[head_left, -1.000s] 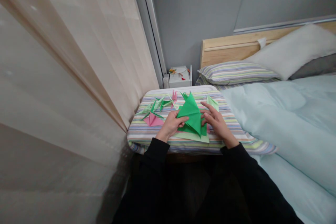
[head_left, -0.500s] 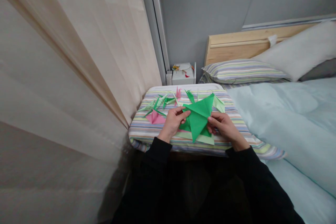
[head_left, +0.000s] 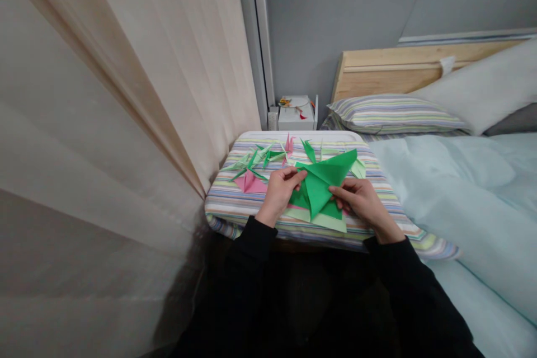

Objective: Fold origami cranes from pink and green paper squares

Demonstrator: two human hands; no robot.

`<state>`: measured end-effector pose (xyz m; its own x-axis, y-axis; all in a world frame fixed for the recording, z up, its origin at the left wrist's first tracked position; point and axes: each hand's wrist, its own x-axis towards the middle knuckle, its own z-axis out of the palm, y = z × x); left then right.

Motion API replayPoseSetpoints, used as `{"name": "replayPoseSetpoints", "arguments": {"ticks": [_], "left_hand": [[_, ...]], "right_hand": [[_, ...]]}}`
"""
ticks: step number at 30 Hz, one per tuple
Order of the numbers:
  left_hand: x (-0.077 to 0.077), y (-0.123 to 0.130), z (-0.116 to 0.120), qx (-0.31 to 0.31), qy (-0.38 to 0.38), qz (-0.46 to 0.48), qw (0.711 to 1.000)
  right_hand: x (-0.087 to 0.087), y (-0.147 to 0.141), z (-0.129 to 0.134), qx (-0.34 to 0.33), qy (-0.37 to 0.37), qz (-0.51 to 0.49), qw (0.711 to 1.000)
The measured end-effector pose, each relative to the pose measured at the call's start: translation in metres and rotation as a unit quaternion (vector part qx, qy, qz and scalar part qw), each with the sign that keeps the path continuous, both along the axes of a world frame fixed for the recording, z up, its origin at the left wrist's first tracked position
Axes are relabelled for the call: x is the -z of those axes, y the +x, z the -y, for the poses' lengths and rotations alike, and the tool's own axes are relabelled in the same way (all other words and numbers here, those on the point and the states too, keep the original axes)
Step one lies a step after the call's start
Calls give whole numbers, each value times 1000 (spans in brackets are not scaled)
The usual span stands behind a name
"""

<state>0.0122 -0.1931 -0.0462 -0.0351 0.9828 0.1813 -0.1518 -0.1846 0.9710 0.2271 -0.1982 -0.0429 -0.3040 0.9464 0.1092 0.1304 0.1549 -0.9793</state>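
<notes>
A partly folded sheet of green origami paper [head_left: 322, 182] is held up between my two hands. My left hand [head_left: 282, 187] pinches its left edge between thumb and fingers. On the other side, the thumb and fingers of my right hand [head_left: 361, 200] grip its lower right edge. Beneath it, flat sheets of paper lie stacked, with a pale green sheet [head_left: 329, 222] showing at the front. Left of my left hand rests a folded pink paper piece [head_left: 250, 182]. Farther back stand several folded paper cranes, among them a green one [head_left: 309, 151] and a pink one [head_left: 289, 146].
A striped cloth covers the small table [head_left: 235, 207]. Curtains [head_left: 168, 67] hang close on the left. To the right is a bed with a pale blue quilt [head_left: 470, 190] and a striped pillow [head_left: 394, 114]. A white box-like stand [head_left: 297, 117] is behind the table.
The green paper has tilted, its upper right point swinging outward to the right and its lower point rising slightly. Both hands keep hold of it. The camera view has shifted a little.
</notes>
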Motion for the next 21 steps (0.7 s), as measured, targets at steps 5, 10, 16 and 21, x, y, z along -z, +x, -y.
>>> {"name": "replayPoseSetpoints", "arguments": {"ticks": [5,10,16,21], "left_hand": [[-2,0,4,-8,16,-52,998],[1,-2,5,16,26,-90,996],[-1,0,7,58,39,-81,994],[-2,3,6,27,24,-15,999]], "right_hand": [[1,-1,0,-8,-6,16,1000],[3,0,0,-3,-28,-6,1000],[4,-3,0,47,-57,-31,997],[2,-6,0,57,-55,-18,997]]}}
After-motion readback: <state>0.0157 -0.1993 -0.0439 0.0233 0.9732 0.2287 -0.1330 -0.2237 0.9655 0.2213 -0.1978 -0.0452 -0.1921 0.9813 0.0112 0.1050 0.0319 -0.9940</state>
